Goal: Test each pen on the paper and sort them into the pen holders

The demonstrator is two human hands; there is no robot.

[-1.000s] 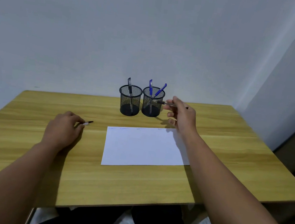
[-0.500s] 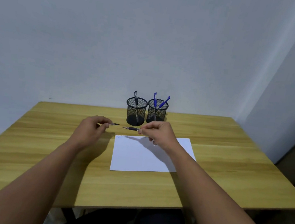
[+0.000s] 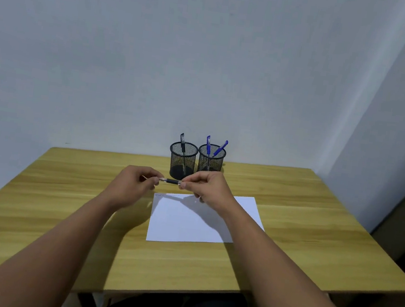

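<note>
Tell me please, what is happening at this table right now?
A person holds a black pen level above the wooden table, the left hand pinching one end and the right hand the other, as if putting its cap on. In front lies a white sheet of paper with faint marks along its top edge. Behind stand two black mesh pen holders: the left holder has one black pen, the right holder two blue pens.
</note>
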